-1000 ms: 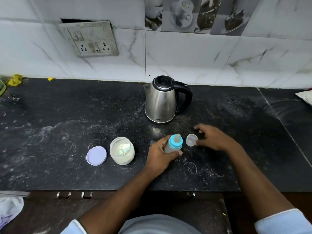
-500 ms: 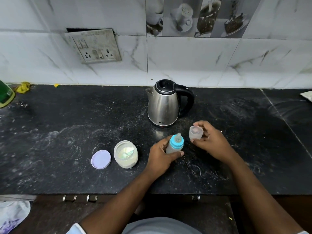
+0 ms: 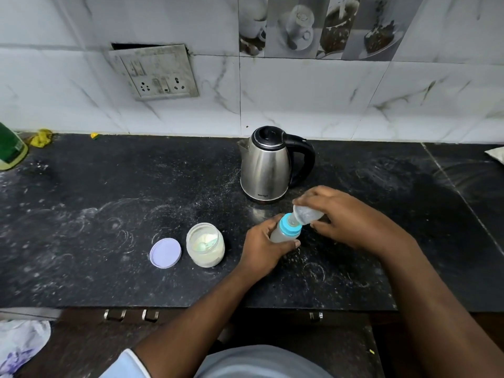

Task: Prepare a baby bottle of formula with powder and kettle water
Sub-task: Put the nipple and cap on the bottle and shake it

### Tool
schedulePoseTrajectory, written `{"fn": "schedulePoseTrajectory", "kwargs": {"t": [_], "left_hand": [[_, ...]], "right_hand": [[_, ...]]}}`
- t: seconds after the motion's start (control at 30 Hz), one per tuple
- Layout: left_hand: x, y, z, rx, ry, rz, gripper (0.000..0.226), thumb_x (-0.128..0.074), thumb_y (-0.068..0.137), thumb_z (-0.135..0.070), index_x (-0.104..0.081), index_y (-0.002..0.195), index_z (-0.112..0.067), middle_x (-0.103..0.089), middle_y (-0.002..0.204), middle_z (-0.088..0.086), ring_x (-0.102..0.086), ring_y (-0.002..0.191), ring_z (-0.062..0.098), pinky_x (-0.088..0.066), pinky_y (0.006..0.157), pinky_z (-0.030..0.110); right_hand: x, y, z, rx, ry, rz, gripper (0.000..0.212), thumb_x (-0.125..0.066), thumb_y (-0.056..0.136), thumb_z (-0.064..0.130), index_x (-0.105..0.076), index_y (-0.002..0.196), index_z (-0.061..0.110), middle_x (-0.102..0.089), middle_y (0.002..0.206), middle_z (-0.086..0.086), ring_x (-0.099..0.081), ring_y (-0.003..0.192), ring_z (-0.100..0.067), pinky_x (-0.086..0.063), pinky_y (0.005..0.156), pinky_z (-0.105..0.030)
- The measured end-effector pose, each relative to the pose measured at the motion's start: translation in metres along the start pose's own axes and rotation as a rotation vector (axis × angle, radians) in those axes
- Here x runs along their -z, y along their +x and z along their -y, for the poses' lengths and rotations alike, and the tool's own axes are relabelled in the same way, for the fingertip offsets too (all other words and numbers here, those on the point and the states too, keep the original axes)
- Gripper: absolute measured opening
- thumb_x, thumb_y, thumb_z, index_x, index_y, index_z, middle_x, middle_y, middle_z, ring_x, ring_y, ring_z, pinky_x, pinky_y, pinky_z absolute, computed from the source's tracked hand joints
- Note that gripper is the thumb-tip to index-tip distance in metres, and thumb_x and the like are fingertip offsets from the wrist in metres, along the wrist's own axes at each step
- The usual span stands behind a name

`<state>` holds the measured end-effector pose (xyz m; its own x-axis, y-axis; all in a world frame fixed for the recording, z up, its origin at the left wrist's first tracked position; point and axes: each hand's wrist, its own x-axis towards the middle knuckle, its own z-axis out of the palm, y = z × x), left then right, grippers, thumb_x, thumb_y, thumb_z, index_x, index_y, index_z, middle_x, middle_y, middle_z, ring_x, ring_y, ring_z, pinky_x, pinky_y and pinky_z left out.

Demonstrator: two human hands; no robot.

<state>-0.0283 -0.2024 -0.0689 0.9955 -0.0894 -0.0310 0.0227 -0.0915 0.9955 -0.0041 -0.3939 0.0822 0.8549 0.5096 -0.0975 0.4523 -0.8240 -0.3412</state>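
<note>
My left hand (image 3: 261,248) grips a small baby bottle (image 3: 283,233) with a blue collar and teat, standing on the black counter (image 3: 109,214). My right hand (image 3: 346,216) holds the clear bottle cap (image 3: 306,214) tilted, its mouth over the teat. An open jar of formula powder (image 3: 206,248) with a scoop inside stands left of the bottle. Its lilac lid (image 3: 165,252) lies flat beside it. The steel kettle (image 3: 268,165), lid closed and black handle to the right, stands just behind my hands.
The counter is dusted with powder. A wall socket plate (image 3: 154,72) is above at the left. A green container (image 3: 11,150) and yellow scraps (image 3: 41,137) sit at the far left. A white object (image 3: 496,154) lies at the right edge. Drawer handles (image 3: 131,315) run below the counter's front edge.
My right hand picked the clear cap up off the counter and brought it left, tilting it over the bottle's teat. My left hand has kept hold of the bottle.
</note>
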Motion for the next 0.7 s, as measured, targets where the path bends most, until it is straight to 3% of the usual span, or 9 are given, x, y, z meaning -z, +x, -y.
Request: {"fn": "schedulePoseTrajectory", "kwargs": {"t": [0.17,0.33,0.5,0.7], "left_hand": [[0.001,-0.001,-0.002,-0.025,0.064,-0.006,0.057,-0.096,0.079,-0.013,-0.075,0.132,-0.022,-0.081,0.121,-0.011,-0.076,0.113,0.011,-0.061,0.100,0.033],[-0.001,-0.001,-0.010,-0.035,0.076,0.004,0.057,-0.097,0.079,-0.016,-0.076,0.132,-0.019,-0.082,0.120,-0.011,-0.076,0.112,0.008,-0.060,0.099,0.033],[0.002,-0.003,-0.014,-0.010,0.040,0.015,0.053,-0.096,0.080,-0.014,-0.077,0.129,-0.017,-0.083,0.118,-0.008,-0.078,0.112,0.014,-0.061,0.101,0.040],[0.007,-0.002,-0.018,-0.002,0.006,0.025,0.052,-0.097,0.076,-0.015,-0.079,0.124,-0.018,-0.084,0.114,-0.003,-0.079,0.109,0.023,-0.062,0.099,0.052]], "right_hand": [[0.002,0.005,0.003,0.055,-0.062,0.057,0.060,-0.072,0.090,0.016,-0.053,0.145,0.032,-0.054,0.139,0.011,-0.051,0.125,-0.010,-0.042,0.104,-0.025],[-0.006,0.011,0.011,0.062,-0.120,0.102,0.046,-0.072,0.087,0.020,-0.055,0.129,0.032,-0.060,0.126,0.011,-0.052,0.116,-0.014,-0.043,0.098,-0.029],[-0.002,0.014,0.013,0.071,-0.091,0.104,0.052,-0.076,0.084,0.017,-0.062,0.133,0.030,-0.064,0.131,0.007,-0.058,0.122,-0.013,-0.046,0.105,-0.035],[0.005,0.017,0.021,0.040,-0.050,0.097,0.049,-0.076,0.079,0.015,-0.067,0.123,0.035,-0.071,0.121,0.013,-0.064,0.112,-0.008,-0.053,0.096,-0.037]]}}
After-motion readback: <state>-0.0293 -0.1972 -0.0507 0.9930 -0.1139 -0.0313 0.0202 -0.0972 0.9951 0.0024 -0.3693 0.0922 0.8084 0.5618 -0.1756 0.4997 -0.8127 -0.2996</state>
